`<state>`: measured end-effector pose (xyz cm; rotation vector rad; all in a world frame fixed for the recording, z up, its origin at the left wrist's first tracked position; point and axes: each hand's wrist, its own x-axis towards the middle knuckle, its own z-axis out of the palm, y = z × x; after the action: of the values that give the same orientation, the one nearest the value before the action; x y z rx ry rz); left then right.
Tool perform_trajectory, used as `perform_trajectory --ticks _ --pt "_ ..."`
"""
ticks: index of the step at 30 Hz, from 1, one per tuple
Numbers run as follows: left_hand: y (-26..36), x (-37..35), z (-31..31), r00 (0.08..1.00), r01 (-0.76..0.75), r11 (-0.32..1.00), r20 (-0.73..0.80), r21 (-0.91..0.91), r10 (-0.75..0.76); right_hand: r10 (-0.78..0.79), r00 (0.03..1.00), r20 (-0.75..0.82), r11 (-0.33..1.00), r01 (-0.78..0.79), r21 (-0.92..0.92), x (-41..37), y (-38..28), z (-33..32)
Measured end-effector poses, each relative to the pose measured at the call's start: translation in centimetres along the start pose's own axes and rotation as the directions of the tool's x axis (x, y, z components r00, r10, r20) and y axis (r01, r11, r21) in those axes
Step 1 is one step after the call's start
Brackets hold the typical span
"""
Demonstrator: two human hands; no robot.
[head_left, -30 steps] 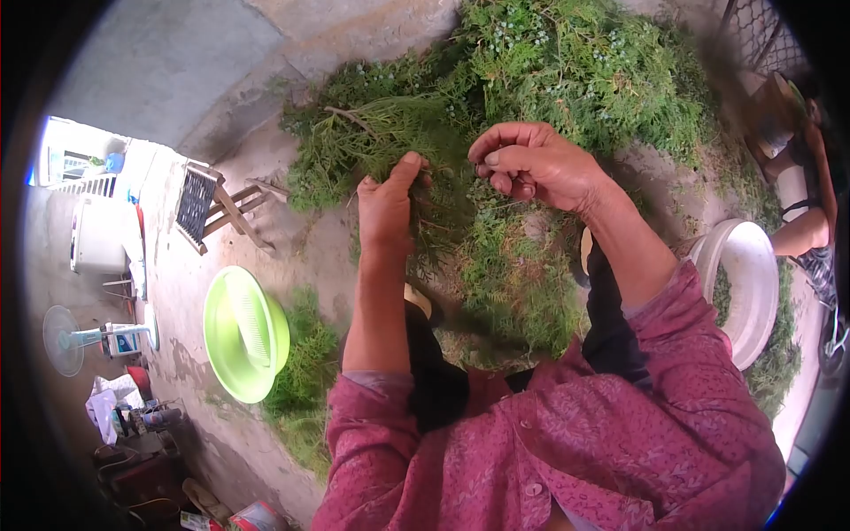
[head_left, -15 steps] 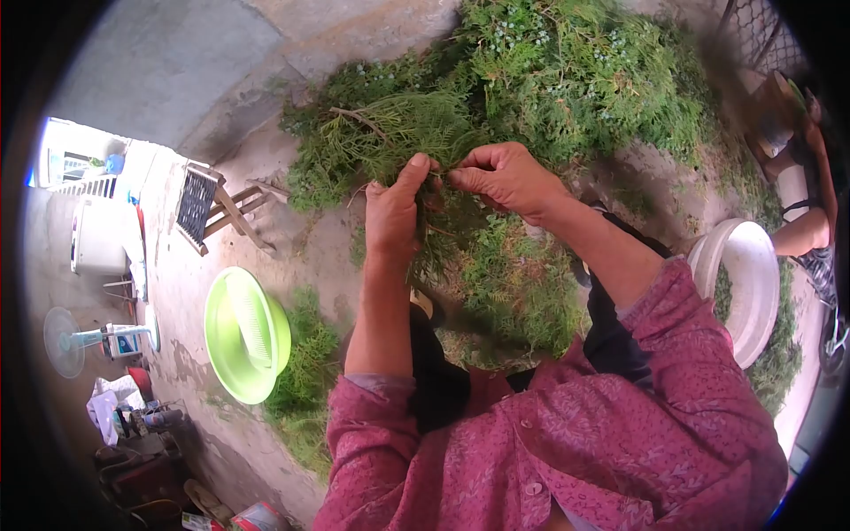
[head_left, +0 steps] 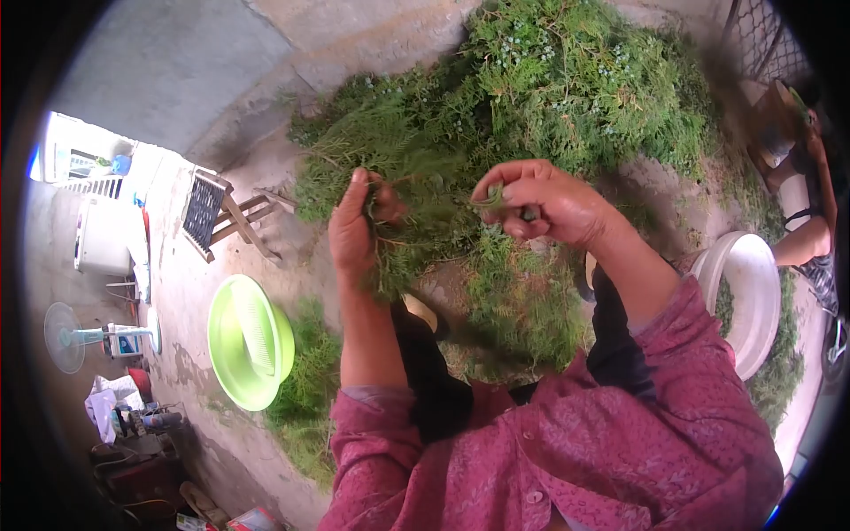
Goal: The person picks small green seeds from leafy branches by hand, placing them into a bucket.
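Note:
My left hand (head_left: 354, 232) is closed around a leafy cypress branch (head_left: 390, 258), whose green sprays stick out above and below the fist. Slightly to the right, my right hand (head_left: 558, 205) has its fingers curled on a small green cypress sprig (head_left: 492, 200), with a bit of it showing past the fingertips. A gap separates the two hands. Beyond them lies a big heap of cypress branches (head_left: 584, 106) dotted with pale bluish cones. More loose cypress greenery (head_left: 522, 305) covers the floor below my hands, between my legs.
A lime-green basin (head_left: 220, 358) stands on the left beside more greenery (head_left: 305, 389). A folding stool (head_left: 208, 217) and a fan (head_left: 66, 338) are further left. At right are a white bucket (head_left: 763, 301) and another person's arm (head_left: 801, 241).
My hands have moved apart: the left shifted left and down with the branch, the right moved slightly right and down, now with a sprig visible in its fingers.

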<state>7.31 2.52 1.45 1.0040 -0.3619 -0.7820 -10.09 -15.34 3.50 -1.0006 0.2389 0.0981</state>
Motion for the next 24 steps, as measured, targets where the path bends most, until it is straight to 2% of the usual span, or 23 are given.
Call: perform_trajectory --ticks 1,5,8,11,14,17,19,20,22,23,24 --pt "0.4 0.0 -0.1 0.997 -0.032 0.999 0.067 0.040 0.029 -0.033 0.999 -0.008 0.999 0.034 0.034 0.1 0.1 -0.1" --pt "0.7 0.2 0.0 0.999 -0.011 0.998 0.043 -0.058 0.014 -0.048 0.996 -0.078 0.998 0.052 0.041 0.4 0.2 -0.5" --pt "0.3 0.2 0.2 0.997 -0.018 0.999 0.077 0.026 0.016 -0.059 0.989 -0.134 0.998 0.060 0.006 0.9 0.6 -0.3" --pt "0.0 -0.1 1.2 0.997 0.030 0.999 0.071 -0.023 -0.028 -0.085 0.991 -0.100 0.991 0.095 0.094 1.4 0.9 -0.8" --pt "0.0 -0.1 1.1 0.998 0.049 0.997 0.036 -0.067 -0.046 -0.043 0.996 -0.080 0.983 0.057 0.172 1.4 0.9 -0.7" --pt "-0.3 0.1 0.8 0.993 0.043 0.997 0.108 -0.069 -0.035 -0.051 0.994 -0.099 0.966 0.074 0.248 1.3 1.0 -0.5" --pt "-1.2 -0.2 1.8 0.982 0.134 0.991 -0.136 0.032 -0.128 -0.128 0.979 -0.158 0.962 0.162 0.221 1.8 1.5 -0.6" --pt "-1.7 -0.3 2.2 0.982 0.133 0.991 -0.138 0.029 -0.128 -0.126 0.979 -0.158 0.963 0.159 0.220 1.9 1.6 -0.6" --pt "-2.8 -0.6 3.2 0.973 0.230 0.954 -0.084 0.192 -0.217 -0.172 0.962 -0.212 0.984 0.180 0.019 2.1 1.7 -0.5" --pt "-3.1 -0.8 3.9 0.960 0.276 0.944 -0.093 0.182 -0.262 -0.169 0.963 -0.210 0.984 0.177 0.018 2.0 1.6 -0.2" --pt "-3.2 -1.0 4.4 0.960 0.276 0.944 -0.097 0.180 -0.262 -0.202 0.952 -0.229 0.977 0.178 -0.121 1.8 1.5 0.3"
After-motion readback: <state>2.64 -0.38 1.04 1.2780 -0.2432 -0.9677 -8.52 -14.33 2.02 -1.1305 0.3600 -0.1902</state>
